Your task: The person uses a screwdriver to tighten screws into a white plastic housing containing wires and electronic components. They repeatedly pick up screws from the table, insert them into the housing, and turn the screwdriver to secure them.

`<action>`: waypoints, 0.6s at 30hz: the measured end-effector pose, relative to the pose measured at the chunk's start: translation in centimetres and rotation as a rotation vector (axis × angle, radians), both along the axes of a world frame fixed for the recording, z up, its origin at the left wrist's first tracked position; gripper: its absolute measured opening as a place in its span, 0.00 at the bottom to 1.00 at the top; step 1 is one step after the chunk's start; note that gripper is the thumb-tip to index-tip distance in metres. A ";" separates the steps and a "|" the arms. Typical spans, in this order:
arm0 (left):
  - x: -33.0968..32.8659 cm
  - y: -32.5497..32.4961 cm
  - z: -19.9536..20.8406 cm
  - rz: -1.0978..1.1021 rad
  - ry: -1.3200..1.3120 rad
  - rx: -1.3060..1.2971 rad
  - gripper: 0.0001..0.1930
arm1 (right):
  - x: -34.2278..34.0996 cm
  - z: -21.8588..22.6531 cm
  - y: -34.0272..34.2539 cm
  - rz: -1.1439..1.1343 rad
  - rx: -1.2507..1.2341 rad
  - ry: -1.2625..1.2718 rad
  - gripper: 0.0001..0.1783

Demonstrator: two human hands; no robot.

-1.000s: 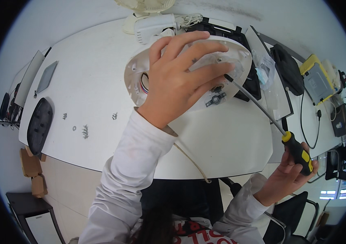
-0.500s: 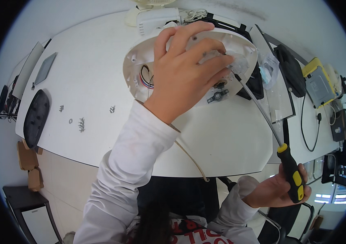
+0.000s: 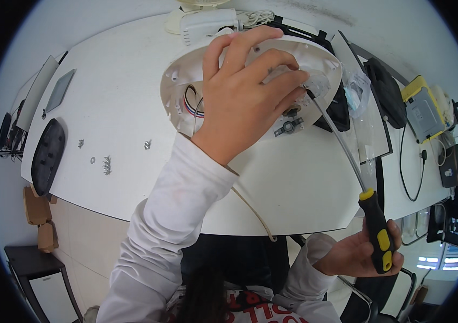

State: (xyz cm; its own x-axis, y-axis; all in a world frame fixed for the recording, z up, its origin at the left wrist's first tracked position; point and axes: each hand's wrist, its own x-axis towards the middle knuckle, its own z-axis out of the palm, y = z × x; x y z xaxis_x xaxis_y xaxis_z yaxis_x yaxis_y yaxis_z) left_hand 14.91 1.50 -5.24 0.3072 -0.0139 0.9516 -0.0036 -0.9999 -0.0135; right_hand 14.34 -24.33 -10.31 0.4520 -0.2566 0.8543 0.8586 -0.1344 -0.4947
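Observation:
A white oval plastic housing (image 3: 171, 79) lies hollow side up at the far side of the table. My left hand (image 3: 248, 91) reaches over it, its outer fingers spread across the far rim. The thumb and index finger are bent close together at a clear plastic part (image 3: 319, 83) inside; what lies between them is hidden. My right hand (image 3: 355, 252) grips the black and yellow handle of a long screwdriver (image 3: 377, 231). The screwdriver tip touches or nearly touches the clear part beside my left fingertips. A dark clamp-like piece (image 3: 289, 127) and coloured wires (image 3: 190, 102) sit in the housing.
Several small screws (image 3: 107, 165) and a washer (image 3: 92, 160) lie on the left of the white table (image 3: 293, 185). A black oval cover (image 3: 49, 156) rests at the left edge. A beige cable (image 3: 256, 212) hangs over the front edge. Plastic bags (image 3: 356, 94) lie right of the housing.
My right hand and the screwdriver handle have shifted slightly left and downward, and the tip sits a little closer to my left fingers. The housing has moved barely; my left hand stays in place.

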 end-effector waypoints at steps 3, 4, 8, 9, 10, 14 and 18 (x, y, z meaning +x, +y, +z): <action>0.0 0.0 0.0 -0.003 -0.001 -0.001 0.12 | 0.0 -0.1 -0.1 0.029 -0.001 -0.006 0.30; 0.0 0.0 -0.1 -0.005 -0.001 -0.002 0.12 | 0.0 -0.1 0.0 0.036 0.002 -0.009 0.30; 0.0 0.0 0.0 -0.007 0.001 0.001 0.12 | -0.1 -0.3 -0.3 0.089 -0.006 -0.013 0.28; 0.0 0.0 0.0 -0.009 0.001 0.001 0.12 | -0.1 -0.3 -0.3 0.101 -0.006 -0.016 0.28; 0.0 0.0 0.0 -0.010 -0.002 0.001 0.12 | -0.1 -0.3 -0.3 0.112 -0.005 -0.018 0.27; 0.0 0.0 0.0 -0.010 -0.003 -0.004 0.11 | 0.0 -0.4 -0.3 0.172 0.008 -0.034 0.27; -0.1 -0.1 0.0 -0.010 0.002 -0.009 0.11 | -0.2 -0.5 -0.2 0.193 0.025 -0.015 0.27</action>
